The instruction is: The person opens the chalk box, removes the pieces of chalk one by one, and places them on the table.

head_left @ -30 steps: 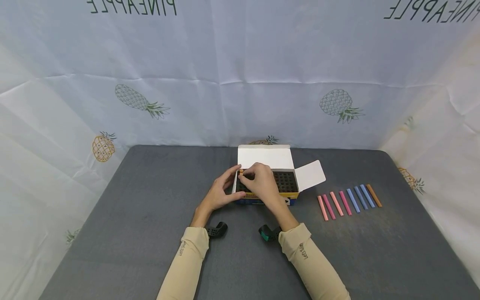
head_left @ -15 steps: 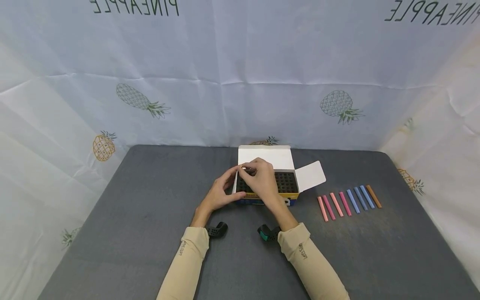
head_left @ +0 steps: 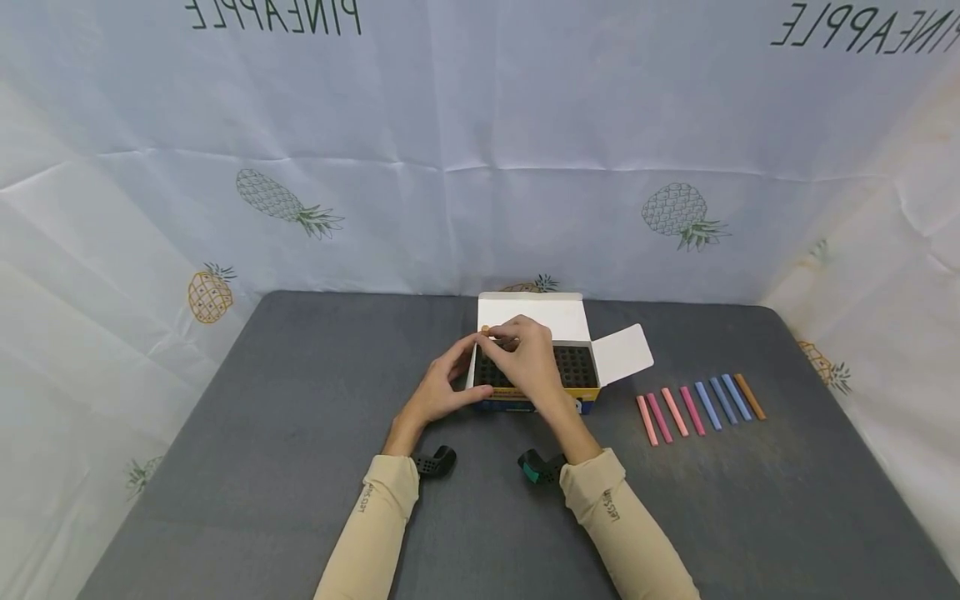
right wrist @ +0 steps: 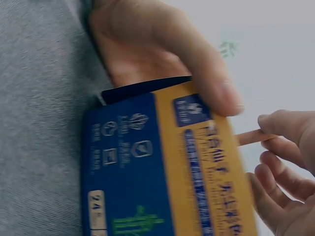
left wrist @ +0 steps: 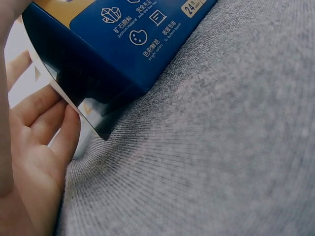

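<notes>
Two hands are seen at the chalk box [head_left: 536, 367], which sits near the middle of the worktop [head_left: 262, 467], toward its far edge. The left hand [head_left: 438, 392] is clamped on the box's left end: thumb along the near face, fingers curled round the far-left corner, side flap pressed under the fingertips [left wrist: 54, 123] in the left wrist view. The right hand [head_left: 528, 362] is held over the left part of the open top, its grip closed in a pinch on an orange chalk stick [head_left: 491, 332].

Key relation: the stick is directly above the far-left slots of the black grid insert [head_left: 576, 367], just off the rim. Its long axis is tilted, closer to level than upright as seen from the right wrist [right wrist: 248, 137], one end pointing left toward the left hand's thumb. Whether its lower end is inside a slot cannot be told; it is hidden by the fingers. The right hand is the nearer one to the stick; the left only steadies the box.

Right of the box, well apart from both hands, seven loose chalk sticks [head_left: 701, 407] are laid in a row toward the right edge, long axes running near-to-far: pinks, blues, one brown. Behind, the white lid flap [head_left: 536, 315] is folded back toward the far edge, a smaller side flap [head_left: 622, 352] splayed right.
</notes>
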### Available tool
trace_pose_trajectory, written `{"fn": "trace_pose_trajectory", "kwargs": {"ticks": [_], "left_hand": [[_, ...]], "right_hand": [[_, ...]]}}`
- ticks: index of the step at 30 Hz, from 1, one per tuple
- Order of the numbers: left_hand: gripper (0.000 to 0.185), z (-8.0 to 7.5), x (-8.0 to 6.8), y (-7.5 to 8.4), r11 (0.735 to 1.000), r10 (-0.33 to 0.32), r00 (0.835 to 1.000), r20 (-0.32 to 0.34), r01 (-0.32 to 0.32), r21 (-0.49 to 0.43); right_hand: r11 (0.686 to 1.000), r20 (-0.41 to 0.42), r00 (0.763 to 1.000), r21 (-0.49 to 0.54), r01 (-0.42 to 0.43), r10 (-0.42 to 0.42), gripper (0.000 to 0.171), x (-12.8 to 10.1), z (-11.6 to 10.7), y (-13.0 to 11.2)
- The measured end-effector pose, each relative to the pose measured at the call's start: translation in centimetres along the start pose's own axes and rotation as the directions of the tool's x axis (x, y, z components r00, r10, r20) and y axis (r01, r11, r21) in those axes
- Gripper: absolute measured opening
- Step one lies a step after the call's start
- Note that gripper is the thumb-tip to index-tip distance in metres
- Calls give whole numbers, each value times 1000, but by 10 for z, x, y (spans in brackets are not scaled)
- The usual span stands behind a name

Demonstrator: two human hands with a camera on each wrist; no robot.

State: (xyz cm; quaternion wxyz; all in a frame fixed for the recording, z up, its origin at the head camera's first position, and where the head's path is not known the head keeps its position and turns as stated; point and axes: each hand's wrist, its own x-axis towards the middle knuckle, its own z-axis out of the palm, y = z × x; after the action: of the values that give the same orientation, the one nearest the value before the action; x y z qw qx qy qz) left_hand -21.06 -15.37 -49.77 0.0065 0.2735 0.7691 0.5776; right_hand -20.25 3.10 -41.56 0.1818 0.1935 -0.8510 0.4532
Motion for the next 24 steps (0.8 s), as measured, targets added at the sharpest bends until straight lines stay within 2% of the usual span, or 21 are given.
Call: {"fn": "trace_pose_trajectory", "kwargs": {"ticks": [9, 24], "left_hand": [[82, 1, 1, 0, 1000, -13, 1000, -3, 13, 0], [81, 1, 1, -2, 1000, 10, 1000, 0, -10, 5]], "right_hand": [[1000, 0, 1000, 22, 5, -5, 15, -3, -18, -11], [999, 15, 999, 14, 29, -29, 12, -15, -36, -22]]}}
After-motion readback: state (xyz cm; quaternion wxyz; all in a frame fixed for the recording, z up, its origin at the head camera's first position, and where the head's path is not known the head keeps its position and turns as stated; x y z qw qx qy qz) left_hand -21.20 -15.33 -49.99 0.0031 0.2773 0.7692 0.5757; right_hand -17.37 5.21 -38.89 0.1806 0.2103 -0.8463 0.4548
